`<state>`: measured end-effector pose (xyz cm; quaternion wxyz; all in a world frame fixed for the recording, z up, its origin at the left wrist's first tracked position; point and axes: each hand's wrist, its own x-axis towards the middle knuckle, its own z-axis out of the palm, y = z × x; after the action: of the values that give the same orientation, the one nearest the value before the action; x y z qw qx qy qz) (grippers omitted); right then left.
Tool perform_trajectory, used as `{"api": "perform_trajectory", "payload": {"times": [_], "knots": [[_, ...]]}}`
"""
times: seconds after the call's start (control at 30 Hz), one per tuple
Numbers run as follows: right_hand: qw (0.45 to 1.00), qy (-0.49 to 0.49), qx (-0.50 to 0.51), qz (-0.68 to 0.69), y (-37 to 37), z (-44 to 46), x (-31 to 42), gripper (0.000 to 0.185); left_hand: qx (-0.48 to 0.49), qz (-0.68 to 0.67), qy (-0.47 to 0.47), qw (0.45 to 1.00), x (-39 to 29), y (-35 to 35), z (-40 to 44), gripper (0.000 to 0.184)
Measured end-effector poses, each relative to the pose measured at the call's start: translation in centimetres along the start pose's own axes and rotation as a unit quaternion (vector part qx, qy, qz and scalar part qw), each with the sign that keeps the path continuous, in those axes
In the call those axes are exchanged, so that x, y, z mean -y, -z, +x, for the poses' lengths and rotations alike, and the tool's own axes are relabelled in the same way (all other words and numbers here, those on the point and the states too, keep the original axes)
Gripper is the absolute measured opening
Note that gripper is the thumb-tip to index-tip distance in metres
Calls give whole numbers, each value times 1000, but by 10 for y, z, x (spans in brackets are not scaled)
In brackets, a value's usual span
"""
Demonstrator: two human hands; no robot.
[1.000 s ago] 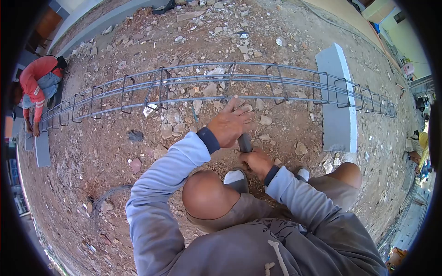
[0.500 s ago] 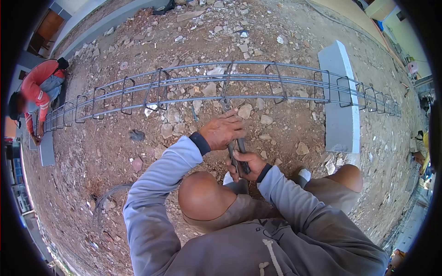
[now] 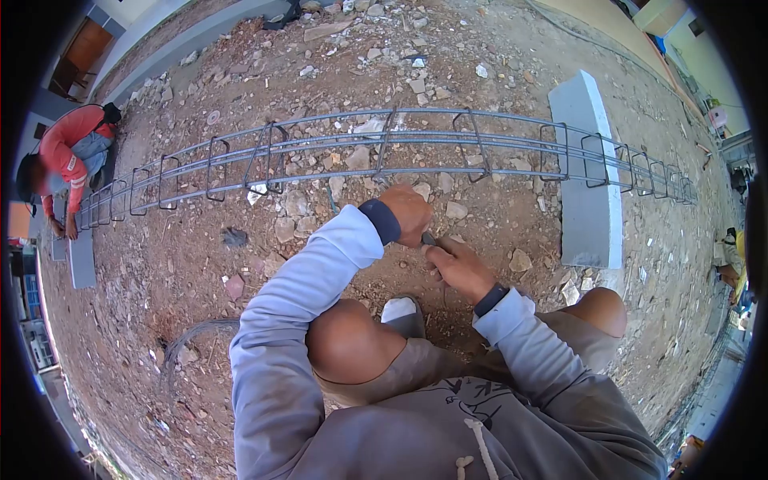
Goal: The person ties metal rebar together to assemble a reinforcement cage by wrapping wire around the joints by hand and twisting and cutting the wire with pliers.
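Note:
A long rebar cage (image 3: 436, 170) of steel bars and bent stirrups stretches across the view in front of me. Just below its near bar, my left hand (image 3: 406, 213) is closed around a pair of pincers, back of the hand up, hiding the tool's head. One dark handle end of the pincers (image 3: 429, 239) shows between my hands. My right hand (image 3: 462, 270) is closed on that handle, thumb on top. Whether the jaws touch the bar or a tie wire is hidden.
Pale blocks stand under the cage at right (image 3: 588, 216) and left (image 3: 82, 262). A person in a red top (image 3: 66, 152) crouches at the left end, hands near the bars. Thin wire (image 3: 188, 336) lies at my left. Stones and rubble cover the ground.
My left hand has turned over the pincers, now covering their head. My right hand has moved up and right, and the handles have swung largely out of sight.

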<state>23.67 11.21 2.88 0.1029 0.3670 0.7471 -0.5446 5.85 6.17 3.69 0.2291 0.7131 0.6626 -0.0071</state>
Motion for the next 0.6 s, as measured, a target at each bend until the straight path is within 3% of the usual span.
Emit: {"api": "perform_trajectory", "payload": {"times": [0.03, 0.1, 0.17, 0.23, 0.3, 0.37, 0.47, 0.57, 0.6], "knots": [[998, 21, -26, -58, -5, 0, -3, 30, 9, 0, 19, 1000, -2, 1, -2, 14], [980, 63, -79, -173, -16, -1, -4, 34, -82, 37, 10, 996, -2, 6, -15, 29], [989, -49, 66, 120, -15, 2, -7, 39, -146, 59, 10, 987, 1, 6, -34, 46], [906, -115, 206, 351, -13, 10, -18, 42, -187, 65, 20, 980, 1, 1, -53, 62], [776, -138, 333, 517, -13, 17, -39, 42, -220, 41, 21, 974, -8, -15, -65, 65], [772, -116, 335, 527, -17, 16, -39, 42, -258, 29, 33, 965, -12, -33, -70, 64], [785, -117, 335, 508, -16, 17, -42, 42, -378, -37, 201, 903, -6, -31, -78, 56], [835, -118, 291, 453, -12, 20, -41, 42, -467, -185, 319, 804, 27, -55, -87, 42], [854, -116, 268, 431, -11, 22, -41, 42, -422, -301, 331, 789, 31, -62, -84, 40]]}}
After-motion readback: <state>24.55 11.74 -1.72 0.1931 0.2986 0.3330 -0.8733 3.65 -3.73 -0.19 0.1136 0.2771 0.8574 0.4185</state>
